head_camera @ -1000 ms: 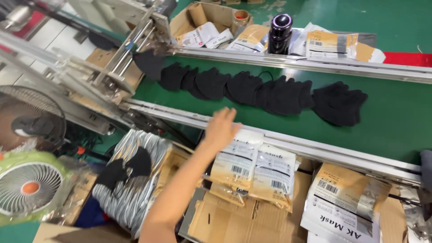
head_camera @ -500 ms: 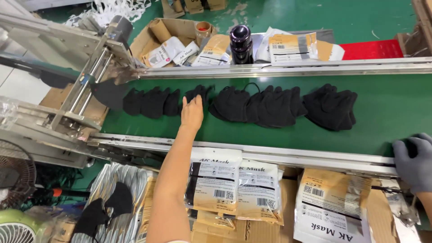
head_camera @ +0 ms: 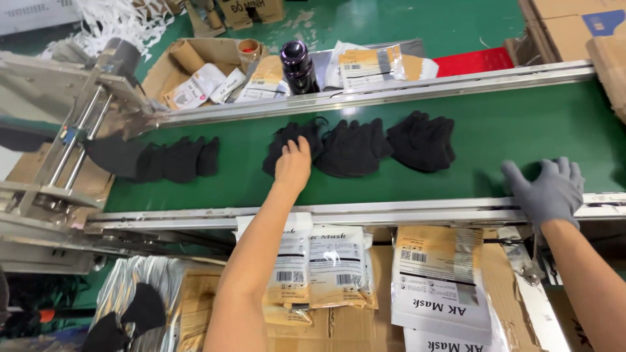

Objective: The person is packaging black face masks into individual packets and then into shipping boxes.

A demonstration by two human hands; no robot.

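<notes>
The bare left hand (head_camera: pixel 293 166) reaches across the near metal rail (head_camera: pixel 391 212) onto the green conveyor belt (head_camera: pixel 508 124). Its fingers (head_camera: pixel 301 145) lie loosely spread and flat on the leftmost black fabric face mask (head_camera: pixel 283 145) of a pile near the middle of the belt — pressing on it, not closed around it. That mask overlaps a second heap of black masks (head_camera: pixel 352 148) to its right, and a third dark bundle (head_camera: pixel 422 140) sits just beside that one.

Further left on the belt, a separate row of black masks (head_camera: pixel 173 160) lies overlapped by the metal feeder frame (head_camera: pixel 72 130).

The right hand (head_camera: pixel 546 189), in a grey knit glove, rests on the near rail at the belt's edge, its fingers (head_camera: pixel 561 171) open and splayed — holding nothing.

Below the rail, clear and tan printed mask pouches (head_camera: pixel 440 287) lie stacked on brown cardboard sheets (head_camera: pixel 339 329). Beyond the far rail stand a dark cylindrical bottle (head_camera: pixel 298 65) and an open cardboard box (head_camera: pixel 195 62) with more pouches.
</notes>
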